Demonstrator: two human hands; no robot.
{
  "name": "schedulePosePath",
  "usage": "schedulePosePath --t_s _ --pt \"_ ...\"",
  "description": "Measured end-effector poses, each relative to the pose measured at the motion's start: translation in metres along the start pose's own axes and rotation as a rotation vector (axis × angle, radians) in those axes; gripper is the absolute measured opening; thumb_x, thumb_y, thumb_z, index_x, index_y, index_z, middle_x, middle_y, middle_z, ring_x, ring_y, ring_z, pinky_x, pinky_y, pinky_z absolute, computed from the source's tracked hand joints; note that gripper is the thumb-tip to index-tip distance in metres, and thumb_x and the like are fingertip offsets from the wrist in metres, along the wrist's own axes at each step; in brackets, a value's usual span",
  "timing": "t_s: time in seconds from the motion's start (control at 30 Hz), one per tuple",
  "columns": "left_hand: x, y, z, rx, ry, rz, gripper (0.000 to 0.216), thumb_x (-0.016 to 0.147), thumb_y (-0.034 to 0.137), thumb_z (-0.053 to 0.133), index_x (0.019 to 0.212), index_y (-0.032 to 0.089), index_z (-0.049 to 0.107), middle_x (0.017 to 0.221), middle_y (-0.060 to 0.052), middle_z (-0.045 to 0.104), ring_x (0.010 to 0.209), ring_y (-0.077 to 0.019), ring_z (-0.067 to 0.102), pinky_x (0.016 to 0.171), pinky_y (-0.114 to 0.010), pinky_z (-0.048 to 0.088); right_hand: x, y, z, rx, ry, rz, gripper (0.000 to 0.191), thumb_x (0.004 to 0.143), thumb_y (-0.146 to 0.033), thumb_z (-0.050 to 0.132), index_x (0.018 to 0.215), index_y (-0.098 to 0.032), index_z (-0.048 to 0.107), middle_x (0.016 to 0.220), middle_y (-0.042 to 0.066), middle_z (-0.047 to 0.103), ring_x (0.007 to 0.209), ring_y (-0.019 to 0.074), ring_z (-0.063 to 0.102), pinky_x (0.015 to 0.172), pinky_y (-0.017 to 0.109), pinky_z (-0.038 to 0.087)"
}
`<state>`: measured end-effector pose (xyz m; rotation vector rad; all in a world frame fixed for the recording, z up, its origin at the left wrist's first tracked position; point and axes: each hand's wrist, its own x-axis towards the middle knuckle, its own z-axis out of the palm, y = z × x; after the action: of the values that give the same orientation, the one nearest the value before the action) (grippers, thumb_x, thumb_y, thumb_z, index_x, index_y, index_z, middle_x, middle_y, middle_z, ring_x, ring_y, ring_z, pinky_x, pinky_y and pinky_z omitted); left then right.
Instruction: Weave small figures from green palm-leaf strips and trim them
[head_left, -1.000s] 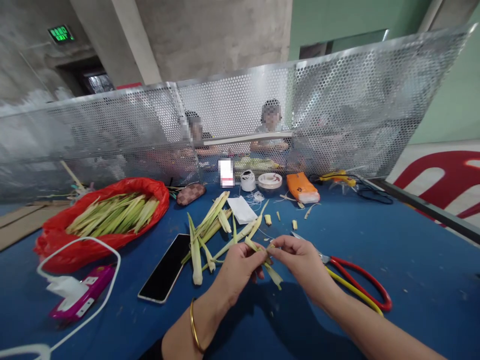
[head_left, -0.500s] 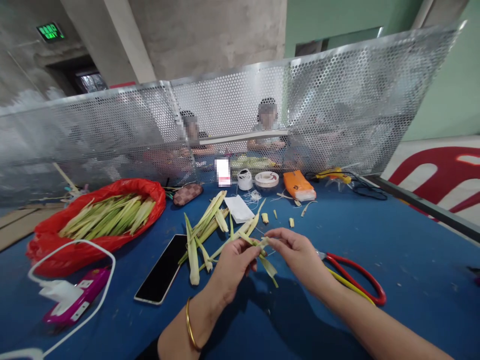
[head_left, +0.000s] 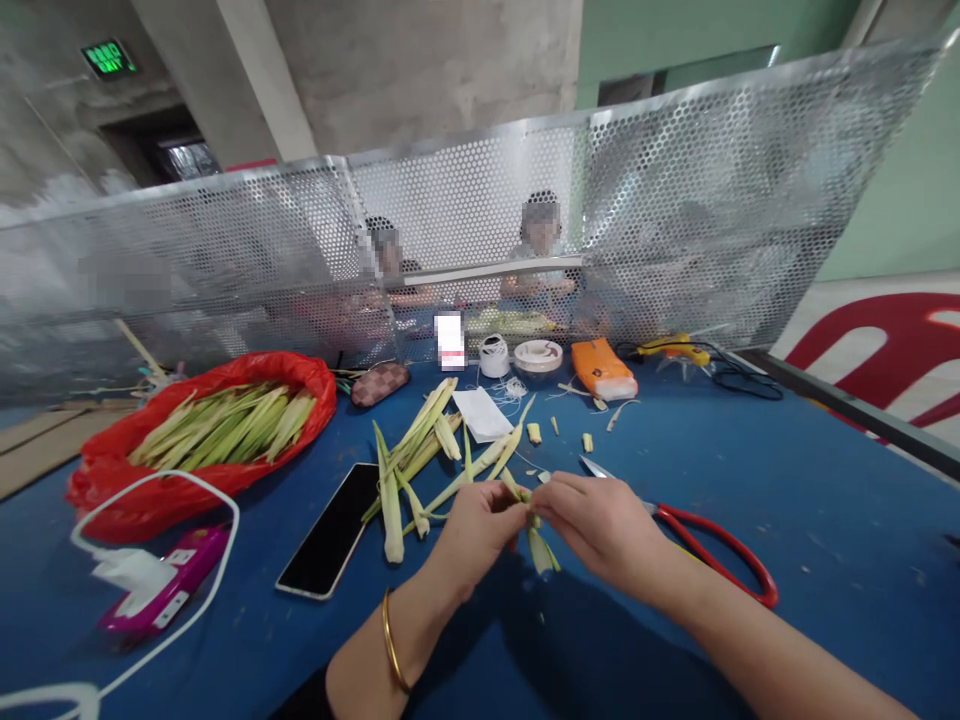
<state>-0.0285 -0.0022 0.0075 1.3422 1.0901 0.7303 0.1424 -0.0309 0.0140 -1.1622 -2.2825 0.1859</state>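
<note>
My left hand (head_left: 472, 530) and my right hand (head_left: 600, 525) meet over the blue table (head_left: 787, 520), both pinched on one pale green leaf strip (head_left: 538, 545) whose ends hang down between them. A gold bangle sits on my left wrist. Loose leaf strips (head_left: 420, 455) lie fanned out just beyond my left hand. Red-handled scissors (head_left: 712, 550) lie to the right of my right hand, blades pointing toward it.
A red plastic bag (head_left: 150, 480) full of leaf strips sits at the left. A black phone (head_left: 334, 530), a pink power bank (head_left: 161, 590) with white cable, thread spools (head_left: 495, 357), an orange pouch (head_left: 604, 372) and a perforated metal screen (head_left: 675, 200) with people behind it surround the work spot.
My hands have drawn closer together on the strip, and its upper end is now folded down between the fingers. The view shifted slightly.
</note>
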Motion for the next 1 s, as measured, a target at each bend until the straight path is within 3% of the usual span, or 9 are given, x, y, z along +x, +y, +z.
schedulePosePath --t_s 0.1,0.2,0.37,0.47,0.57,0.73,0.83,0.9,1.0 --pt "-0.004 0.001 0.001 0.023 -0.129 0.02 0.013 0.071 0.023 0.065 0.063 0.014 0.059 0.046 0.006 0.046 0.041 -0.0048 0.039 0.043 -0.019 0.029 0.003 0.004 0.003 0.21 0.076 0.158 0.017 0.088 -0.019 0.044 0.078 -0.02 0.057 0.072 0.001 0.061 0.064 0.0135 0.054 0.058 0.023 0.036" --pt "-0.006 0.0 0.001 -0.019 -0.2 0.067 0.015 0.071 0.027 0.067 0.071 0.014 0.062 0.056 0.004 0.054 0.043 -0.005 0.042 0.045 -0.019 0.032 0.008 0.012 0.009 0.46 0.117 0.38 0.015 0.083 -0.026 0.052 0.069 -0.02 0.055 0.059 -0.004 0.052 0.055 0.0116 0.046 0.054 0.022 0.033" --pt "-0.006 0.001 0.0 -0.109 -0.092 0.137 0.02 0.074 0.031 0.067 0.084 0.015 0.061 0.061 0.004 0.054 0.046 -0.0055 0.044 0.046 -0.019 0.034 0.01 0.017 0.023 0.745 0.132 0.568 0.022 0.077 -0.032 0.055 0.06 -0.019 0.048 0.051 -0.008 0.037 0.049 0.0086 0.032 0.047 0.021 0.026" --pt "-0.005 0.003 0.002 -0.124 0.024 0.171 0.02 0.074 0.031 0.067 0.083 0.015 0.059 0.059 0.005 0.052 0.047 -0.0064 0.045 0.048 -0.019 0.037 0.007 0.013 0.026 0.651 0.158 0.541 0.028 0.079 -0.031 0.054 0.057 -0.02 0.042 0.05 -0.008 0.034 0.05 0.0089 0.031 0.047 0.021 0.025" --pt "-0.002 0.005 0.001 -0.097 0.124 0.193 0.019 0.074 0.029 0.067 0.083 0.015 0.059 0.062 0.004 0.055 0.049 -0.0071 0.047 0.05 -0.02 0.039 0.004 0.006 0.024 0.467 0.152 0.44 0.029 0.084 -0.028 0.05 0.058 -0.02 0.042 0.053 -0.006 0.039 0.053 0.0104 0.037 0.05 0.022 0.028" --pt "0.003 -0.002 -0.002 0.033 0.22 0.203 0.017 0.074 0.028 0.064 0.083 0.014 0.064 0.063 0.002 0.057 0.052 -0.0093 0.049 0.052 -0.022 0.041 -0.002 -0.005 0.021 0.082 0.103 0.106 0.023 0.088 -0.014 0.04 0.073 -0.018 0.056 0.065 0.0 0.056 0.058 0.0126 0.049 0.054 0.024 0.031" --pt "0.003 -0.005 -0.001 0.104 0.182 0.18 0.015 0.073 0.028 0.063 0.08 0.015 0.063 0.063 0.002 0.057 0.052 -0.0095 0.048 0.052 -0.022 0.04 -0.004 -0.006 0.019 -0.143 0.158 -0.065 0.027 0.088 -0.01 0.037 0.076 -0.017 0.06 0.064 0.003 0.056 0.056 0.0141 0.049 0.052 0.026 0.028" --pt "0.001 -0.004 0.001 0.13 0.114 0.174 0.014 0.073 0.028 0.063 0.079 0.015 0.062 0.062 0.003 0.055 0.053 -0.0093 0.046 0.052 -0.021 0.038 -0.004 -0.004 0.017 -0.121 0.203 -0.056 0.029 0.088 -0.011 0.037 0.076 -0.017 0.062 0.063 0.003 0.055 0.056 0.014 0.049 0.052 0.026 0.029" --pt "-0.003 -0.001 0.002 0.117 -0.002 0.188 0.012 0.072 0.026 0.064 0.078 0.016 0.059 0.061 0.004 0.052 0.054 -0.0089 0.044 0.051 -0.02 0.035 0.0 0.003 0.013 0.19 0.219 0.153 0.021 0.087 -0.017 0.044 0.075 -0.019 0.061 0.065 0.001 0.057 0.059 0.0129 0.051 0.055 0.024 0.034"
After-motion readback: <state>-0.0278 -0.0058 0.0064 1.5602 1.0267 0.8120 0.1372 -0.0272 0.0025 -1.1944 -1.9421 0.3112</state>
